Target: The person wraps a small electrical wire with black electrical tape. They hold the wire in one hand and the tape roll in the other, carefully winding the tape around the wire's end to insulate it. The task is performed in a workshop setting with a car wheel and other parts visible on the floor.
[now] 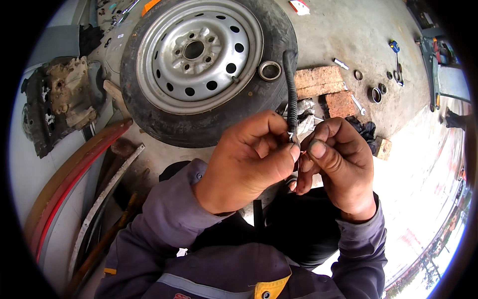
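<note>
A black corrugated cable sleeve (290, 89) runs down from over the tyre to my fingertips. My left hand (249, 162) is closed in a pinch on its lower end, where a bit of pale wire shows. Close beside it, my right hand (343, 162) is also closed, thumb against fingers, on a thin wire (302, 153) with a reddish, copper-like glint. The fingertips of both hands nearly meet, and they hide most of the wire ends.
Ahead lies a tyre (174, 127) on a silver steel wheel (164, 47), with a metal ring (261, 71) on its sidewall. Bricks (318, 82), a wrench (358, 105) and several rings are to the right. Curved panels (74, 184) and a dirty metal part (64, 99) stand left.
</note>
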A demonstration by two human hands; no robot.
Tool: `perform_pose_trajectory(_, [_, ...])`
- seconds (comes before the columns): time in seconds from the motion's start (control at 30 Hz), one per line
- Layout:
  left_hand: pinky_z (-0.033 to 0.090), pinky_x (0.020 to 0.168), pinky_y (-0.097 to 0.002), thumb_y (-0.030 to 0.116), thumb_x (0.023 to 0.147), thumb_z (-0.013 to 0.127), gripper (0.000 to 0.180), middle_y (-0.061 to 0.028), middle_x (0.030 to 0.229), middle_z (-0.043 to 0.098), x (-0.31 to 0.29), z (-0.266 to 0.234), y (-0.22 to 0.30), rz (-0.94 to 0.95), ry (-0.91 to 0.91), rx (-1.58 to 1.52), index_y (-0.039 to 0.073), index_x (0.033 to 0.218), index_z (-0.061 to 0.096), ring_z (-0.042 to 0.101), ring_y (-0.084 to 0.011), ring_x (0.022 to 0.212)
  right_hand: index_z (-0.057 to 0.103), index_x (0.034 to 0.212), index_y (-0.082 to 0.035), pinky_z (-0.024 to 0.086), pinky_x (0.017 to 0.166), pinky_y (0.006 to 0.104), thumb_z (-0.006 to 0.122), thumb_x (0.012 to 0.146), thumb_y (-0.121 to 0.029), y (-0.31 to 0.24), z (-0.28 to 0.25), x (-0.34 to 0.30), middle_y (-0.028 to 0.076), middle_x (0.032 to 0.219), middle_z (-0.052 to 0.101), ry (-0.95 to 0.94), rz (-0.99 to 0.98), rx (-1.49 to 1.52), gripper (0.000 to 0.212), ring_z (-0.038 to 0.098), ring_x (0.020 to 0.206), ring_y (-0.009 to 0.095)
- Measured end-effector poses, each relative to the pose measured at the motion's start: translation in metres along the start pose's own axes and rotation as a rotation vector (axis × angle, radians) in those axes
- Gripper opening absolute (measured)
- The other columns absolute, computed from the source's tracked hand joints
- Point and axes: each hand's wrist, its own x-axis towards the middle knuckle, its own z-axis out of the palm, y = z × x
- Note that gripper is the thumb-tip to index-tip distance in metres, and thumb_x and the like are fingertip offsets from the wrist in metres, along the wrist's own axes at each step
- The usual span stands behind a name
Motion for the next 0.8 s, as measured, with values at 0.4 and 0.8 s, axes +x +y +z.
perform_pose_trajectory(0.4, [0.049,0.072,-0.0256,0.005,0.096,0.066,0.010,-0.0055,0.096,0.066,-0.004,-0.014,0.002,-0.202,0.062,0.227,0.004,0.101,0.057,0.061,-0.0097,0.085,0.055,0.109,0.001,0.048,0.059,0.0201,0.059,0.102,-0.004,0.006,-0.001,0.000,0.004,0.089,0.064,0.105,-0.113,-0.379,0.010,0.059,0.073,0.008])
perform_pose_trajectory(0.8, [0.050,0.074,-0.0286,0.004,0.097,0.066,0.009,-0.0082,0.099,0.069,-0.005,-0.015,-0.006,-0.123,0.116,-0.001,0.002,0.105,0.062,0.065,-0.0158,0.084,0.072,0.100,0.001,0.055,0.062,0.0326,0.081,0.064,-0.001,0.006,-0.005,0.004,0.011,0.095,0.066,0.061,-1.000,-1.480,0.037,0.066,0.077,0.024])
